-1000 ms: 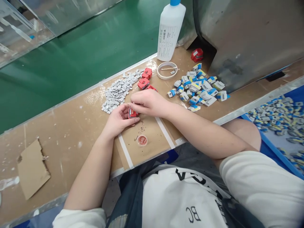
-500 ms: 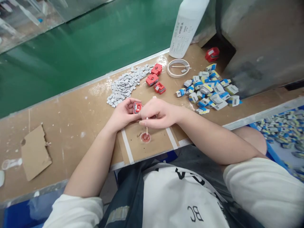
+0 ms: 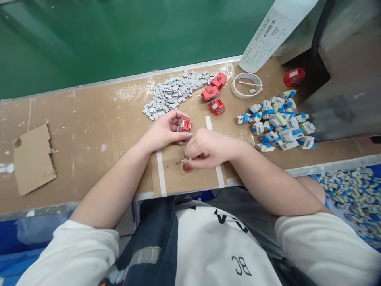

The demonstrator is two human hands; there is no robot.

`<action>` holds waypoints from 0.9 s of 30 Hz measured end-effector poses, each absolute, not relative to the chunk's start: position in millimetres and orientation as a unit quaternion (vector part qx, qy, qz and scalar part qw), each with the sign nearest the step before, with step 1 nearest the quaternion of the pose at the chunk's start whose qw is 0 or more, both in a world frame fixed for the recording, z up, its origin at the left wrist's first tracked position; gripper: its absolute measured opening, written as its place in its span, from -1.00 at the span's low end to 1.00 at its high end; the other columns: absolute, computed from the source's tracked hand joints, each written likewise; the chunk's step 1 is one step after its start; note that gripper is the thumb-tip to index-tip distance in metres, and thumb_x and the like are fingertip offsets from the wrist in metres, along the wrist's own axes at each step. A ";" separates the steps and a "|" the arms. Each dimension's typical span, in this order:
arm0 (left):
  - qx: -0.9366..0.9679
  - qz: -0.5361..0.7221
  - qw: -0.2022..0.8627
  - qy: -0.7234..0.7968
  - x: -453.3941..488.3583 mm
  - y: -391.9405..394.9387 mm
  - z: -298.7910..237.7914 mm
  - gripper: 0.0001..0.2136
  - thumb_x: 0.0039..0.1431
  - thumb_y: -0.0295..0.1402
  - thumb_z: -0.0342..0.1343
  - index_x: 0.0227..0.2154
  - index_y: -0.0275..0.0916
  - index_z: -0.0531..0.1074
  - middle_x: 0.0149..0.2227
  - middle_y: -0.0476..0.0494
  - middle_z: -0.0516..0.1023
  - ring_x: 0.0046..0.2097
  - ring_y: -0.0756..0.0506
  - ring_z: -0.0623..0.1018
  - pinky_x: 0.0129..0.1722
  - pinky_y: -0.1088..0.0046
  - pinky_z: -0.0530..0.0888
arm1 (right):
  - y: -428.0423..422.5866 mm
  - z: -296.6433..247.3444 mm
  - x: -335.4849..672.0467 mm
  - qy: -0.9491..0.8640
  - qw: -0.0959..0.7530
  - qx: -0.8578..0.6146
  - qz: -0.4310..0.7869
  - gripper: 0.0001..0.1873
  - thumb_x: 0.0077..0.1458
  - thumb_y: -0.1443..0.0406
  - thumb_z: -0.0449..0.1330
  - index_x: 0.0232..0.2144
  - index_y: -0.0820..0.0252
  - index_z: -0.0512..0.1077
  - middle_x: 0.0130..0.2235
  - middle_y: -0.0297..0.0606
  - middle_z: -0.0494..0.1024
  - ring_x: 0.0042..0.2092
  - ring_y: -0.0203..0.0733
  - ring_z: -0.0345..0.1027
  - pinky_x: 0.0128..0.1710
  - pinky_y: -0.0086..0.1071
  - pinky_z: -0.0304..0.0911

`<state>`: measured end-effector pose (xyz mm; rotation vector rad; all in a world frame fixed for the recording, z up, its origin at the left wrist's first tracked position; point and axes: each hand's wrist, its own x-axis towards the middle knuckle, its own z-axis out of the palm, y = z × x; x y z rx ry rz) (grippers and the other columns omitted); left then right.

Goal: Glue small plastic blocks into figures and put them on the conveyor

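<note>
My left hand [image 3: 168, 129] is curled around a small red and grey plastic block [image 3: 185, 125], its recessed face turned up. Close beside it, my right hand [image 3: 205, 149] pinches a thin swab-like stick [image 3: 190, 159]; only a bit of the stick shows, the rest is hidden by the fingers. Just below those fingers lies a small round dish of red liquid [image 3: 188, 169], partly covered by the hand. Whether the stick touches the liquid cannot be seen. Beyond the left hand spreads a pile of small grey plates [image 3: 171, 95].
Several red blocks [image 3: 217, 106] sit behind my hands. A tape roll [image 3: 233, 89] with a stick inside, a white bottle [image 3: 262, 43] and a heap of white-blue-yellow parts [image 3: 279, 123] are on the right. Torn cardboard [image 3: 34, 161] lies left. A bin [image 3: 354, 202] of similar parts stands lower right.
The view has turned and shifted, so the bench items sit further right. The stick, earlier visible reaching into the red liquid, is now mostly hidden behind the right hand. The left hand still holds the block.
</note>
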<state>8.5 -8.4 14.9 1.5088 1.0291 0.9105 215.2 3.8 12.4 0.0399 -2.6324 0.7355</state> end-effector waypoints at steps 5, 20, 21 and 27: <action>0.639 0.370 0.517 0.434 7.3 -8.1 15.1 -0.42 -0.08 -0.30 0.53 -0.02 -0.27 0.41 -0.14 -0.18 0.58 -0.17 -0.12 0.63 -0.30 0.42 0.60 | 8.4 18.9 220.0 -0.880 0.370 -0.040 0.297 -0.36 0.39 0.15 0.13 -0.67 0.29 0.04 -0.63 -0.37 0.02 -0.52 -0.50 -0.16 -0.44 -0.44 -0.13; 0.638 0.343 0.510 0.464 9.0 -10.9 18.0 -0.39 -0.10 -0.35 0.54 -0.01 -0.30 0.38 -0.16 -0.16 0.57 -0.25 -0.06 0.61 -0.41 0.48 0.63 | 35.6 6.9 210.2 -0.782 0.539 -0.254 0.184 -0.35 0.40 0.02 0.07 -0.60 0.27 -0.05 -0.56 -0.39 -0.11 -0.46 -0.48 -0.22 -0.41 -0.44 -0.19; 0.638 0.343 0.509 0.465 9.2 -10.9 18.1 -0.39 -0.11 -0.35 0.54 -0.01 -0.30 0.38 -0.17 -0.15 0.57 -0.26 -0.05 0.61 -0.41 0.48 0.63 | 35.8 6.5 209.8 -0.782 0.539 -0.253 0.184 -0.35 0.40 0.03 0.06 -0.60 0.27 -0.05 -0.56 -0.39 -0.10 -0.46 -0.48 -0.22 -0.40 -0.44 -0.19; 0.643 0.341 0.503 0.466 10.3 -11.1 18.9 -0.41 -0.08 -0.36 0.53 -0.01 -0.30 0.38 -0.18 -0.16 0.59 -0.27 -0.04 0.61 -0.40 0.49 0.63 | 37.3 5.8 210.6 -0.783 0.532 -0.266 0.181 -0.39 0.39 0.11 0.08 -0.60 0.26 -0.06 -0.56 -0.39 -0.11 -0.46 -0.47 -0.22 -0.39 -0.43 -0.19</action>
